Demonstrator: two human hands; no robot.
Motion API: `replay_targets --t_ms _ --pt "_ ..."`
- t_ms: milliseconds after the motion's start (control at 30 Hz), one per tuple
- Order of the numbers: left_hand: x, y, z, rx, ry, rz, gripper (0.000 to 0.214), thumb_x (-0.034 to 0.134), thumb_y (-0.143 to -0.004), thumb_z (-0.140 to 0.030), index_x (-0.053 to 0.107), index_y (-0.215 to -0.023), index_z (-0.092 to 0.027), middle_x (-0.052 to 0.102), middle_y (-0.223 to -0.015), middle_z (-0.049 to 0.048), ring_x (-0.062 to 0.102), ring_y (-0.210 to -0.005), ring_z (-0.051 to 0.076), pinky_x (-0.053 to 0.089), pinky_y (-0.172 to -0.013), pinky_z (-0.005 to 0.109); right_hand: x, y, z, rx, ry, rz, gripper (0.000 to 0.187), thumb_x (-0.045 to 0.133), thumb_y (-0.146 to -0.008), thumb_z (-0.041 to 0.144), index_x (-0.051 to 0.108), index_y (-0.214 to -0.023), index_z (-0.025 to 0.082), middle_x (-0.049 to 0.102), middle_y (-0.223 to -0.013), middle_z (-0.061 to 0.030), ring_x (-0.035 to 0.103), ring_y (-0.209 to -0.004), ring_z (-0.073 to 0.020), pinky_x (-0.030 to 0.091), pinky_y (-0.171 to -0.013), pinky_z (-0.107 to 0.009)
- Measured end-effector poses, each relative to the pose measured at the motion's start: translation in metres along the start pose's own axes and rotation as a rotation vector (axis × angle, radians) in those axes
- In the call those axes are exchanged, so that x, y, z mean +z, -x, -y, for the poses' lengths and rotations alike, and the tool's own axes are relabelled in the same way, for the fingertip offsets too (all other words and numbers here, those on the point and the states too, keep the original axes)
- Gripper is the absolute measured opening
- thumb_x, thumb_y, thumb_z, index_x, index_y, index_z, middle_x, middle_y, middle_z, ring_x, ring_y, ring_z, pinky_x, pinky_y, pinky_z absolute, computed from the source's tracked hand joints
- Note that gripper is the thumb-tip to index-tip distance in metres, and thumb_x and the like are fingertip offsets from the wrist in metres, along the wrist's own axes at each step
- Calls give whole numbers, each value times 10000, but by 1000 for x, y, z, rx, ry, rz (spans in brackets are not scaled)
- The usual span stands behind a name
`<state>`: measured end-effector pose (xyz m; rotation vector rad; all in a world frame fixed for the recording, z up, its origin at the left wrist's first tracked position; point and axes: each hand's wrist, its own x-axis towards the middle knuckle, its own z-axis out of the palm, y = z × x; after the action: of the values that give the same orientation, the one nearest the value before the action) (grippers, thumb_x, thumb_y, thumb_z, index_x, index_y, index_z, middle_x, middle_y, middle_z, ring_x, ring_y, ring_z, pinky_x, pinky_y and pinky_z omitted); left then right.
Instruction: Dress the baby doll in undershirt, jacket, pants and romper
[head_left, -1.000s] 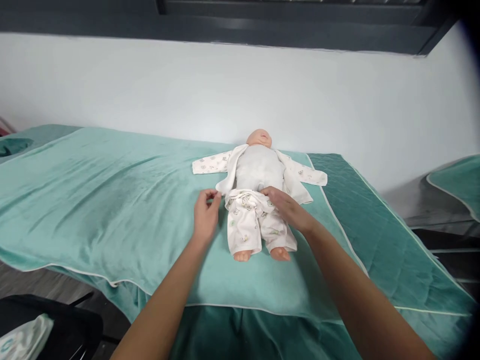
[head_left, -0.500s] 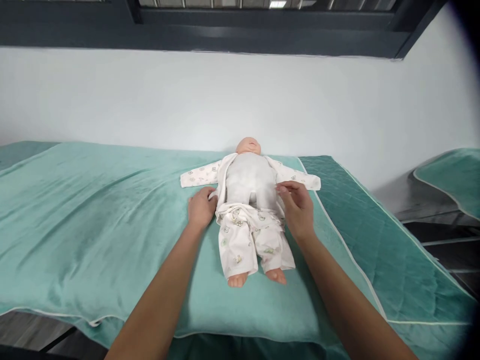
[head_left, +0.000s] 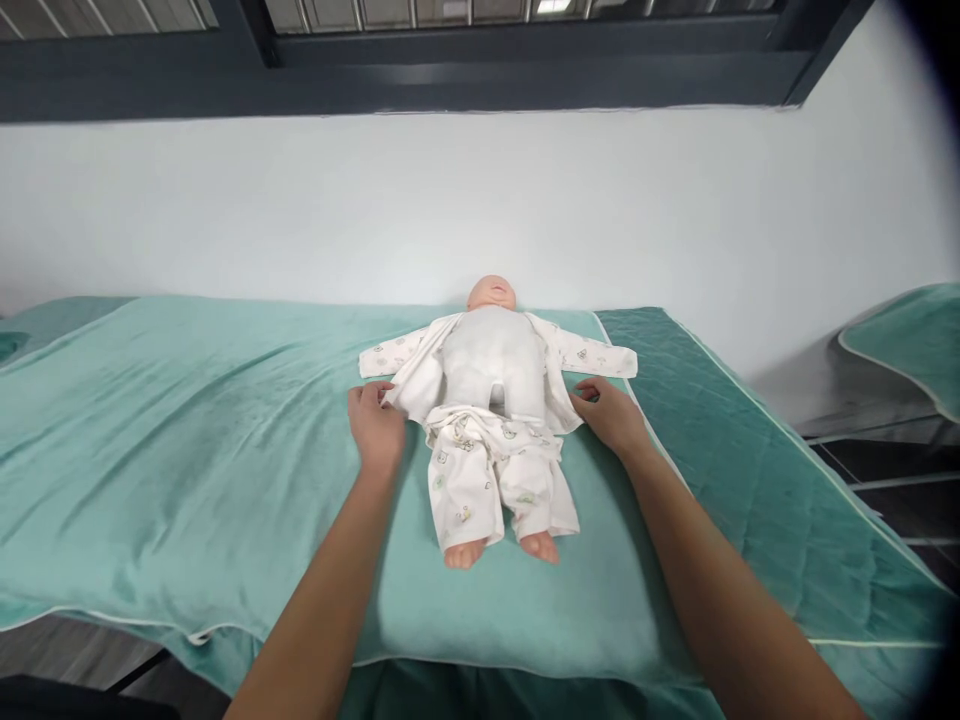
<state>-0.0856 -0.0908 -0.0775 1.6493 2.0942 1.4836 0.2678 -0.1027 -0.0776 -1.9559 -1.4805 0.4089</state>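
A baby doll (head_left: 491, 345) lies on its back, its head toward the wall and its bare feet toward me. It wears a white printed jacket (head_left: 420, 380), open down the front, with both sleeves stretched out sideways. White printed trousers (head_left: 466, 485) cover its legs up to the hips. My left hand (head_left: 376, 420) pinches the jacket's lower corner on the left and holds it out from the body. On the other side, my right hand (head_left: 609, 410) has its fingers closed on the right front corner of the jacket.
Beneath the doll is a smooth green cover (head_left: 225, 480) on a bed. A darker quilted green pad (head_left: 750, 480) extends at the right. Behind stands a white wall (head_left: 300, 210) under a dark window frame (head_left: 510, 80). Another green-covered surface (head_left: 911, 340) is at far right.
Both hands have moved outward from the doll's sides, drawing the jacket's front panels apart and spreading them flat. The camera view has shifted slightly.
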Motion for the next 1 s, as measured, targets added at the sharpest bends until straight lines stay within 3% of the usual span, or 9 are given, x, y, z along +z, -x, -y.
replay_targets --t_ms 133,233,333,500,667,733,833,933,1000 --pt "-2 6 -8 204 -106 -48 395 444 -708 7 666 -959 -202 583 -1056 113 519 -1068 289 430 -937 441 3 7 4 -51 -65 51 331 608 -787 457 697 -986 208 699 -802 -28 609 -742 -201 380 -673 -314" --pt "-5 12 -17 422 -105 138 322 465 -748 -19 679 -865 -230 681 -933 62 545 -979 259 427 -910 407 3 8 3 -30 -125 -4 344 527 -842 502 692 -898 205 697 -789 -36 597 -729 -201 384 -664 -315" --pt "-5 14 -23 517 -121 340 195 541 -778 -119 692 -793 -242 718 -845 39 565 -902 245 429 -836 382 3 8 1 -13 -142 -57 328 485 -869 469 686 -881 210 714 -848 -50 606 -770 -209 392 -682 -320" --pt "-3 13 -22 476 -210 435 142 584 -756 -202 716 -774 -253 718 -799 52 576 -812 249 412 -715 368 3 9 1 -132 -73 107 307 635 -784 493 676 -953 240 709 -907 -28 612 -793 -205 394 -707 -318" --pt "-2 13 -21 400 -221 416 131 593 -718 -198 712 -748 -241 716 -788 67 600 -798 260 418 -694 361 1 15 7 -153 -58 167 241 623 -780 463 618 -839 230 658 -787 -2 557 -717 -186 365 -668 -309" --pt "-2 13 -21 374 -205 415 163 569 -722 -180 718 -757 -238 717 -800 72 611 -808 261 432 -707 363 -1 18 9 -102 -148 98 186 592 -777 398 597 -840 223 647 -778 -2 555 -716 -184 378 -680 -309" --pt "-2 13 -21 344 -150 401 198 533 -722 -154 714 -741 -232 714 -796 68 616 -819 257 440 -716 362 -3 22 6 10 -271 -112 190 566 -755 338 587 -893 209 643 -815 -22 565 -748 -195 410 -716 -318" --pt "-4 12 -22 267 7 374 213 494 -707 -125 681 -676 -221 689 -736 40 611 -793 226 449 -735 345 -5 23 -3 111 -187 -264 249 552 -743 308 601 -959 195 630 -850 -54 561 -781 -222 419 -749 -348" --pt "-7 12 -23 163 186 387 218 481 -703 -112 674 -681 -212 685 -747 17 608 -772 194 459 -744 319 -5 24 -8 105 -72 -347 309 547 -730 271 612 -1018 179 624 -967 -104 567 -875 -260 421 -789 -382"
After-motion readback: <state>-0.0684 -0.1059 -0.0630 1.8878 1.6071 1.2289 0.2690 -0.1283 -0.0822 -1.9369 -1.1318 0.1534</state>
